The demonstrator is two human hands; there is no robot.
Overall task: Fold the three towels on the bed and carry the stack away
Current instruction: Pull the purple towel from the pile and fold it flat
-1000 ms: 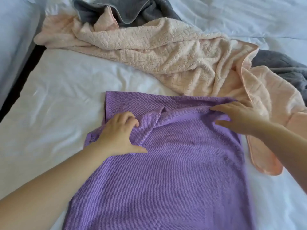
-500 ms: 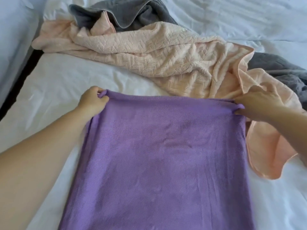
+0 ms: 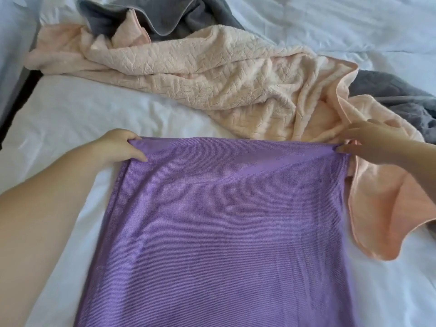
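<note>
A purple towel (image 3: 224, 232) lies flat and lengthwise on the white bed (image 3: 82, 119), running off the bottom of the view. My left hand (image 3: 118, 147) grips its far left corner. My right hand (image 3: 372, 142) pinches its far right corner, so the far edge is stretched straight between them. Beyond it a crumpled peach towel (image 3: 212, 79) sprawls across the bed, with one flap lying beside the purple towel's right edge. A grey towel (image 3: 165, 15) is bunched behind the peach one, and more of it shows at the far right.
The bed's left edge borders a dark gap (image 3: 21, 97) with a pale surface beyond it. Rumpled white bedding (image 3: 330, 24) fills the back right. Bare sheet shows left of the purple towel.
Both hands moved from the wrinkled middle of the purple towel's top out to its far corners and pulled the edge taut. The wrinkle is gone and the towel lies smooth.
</note>
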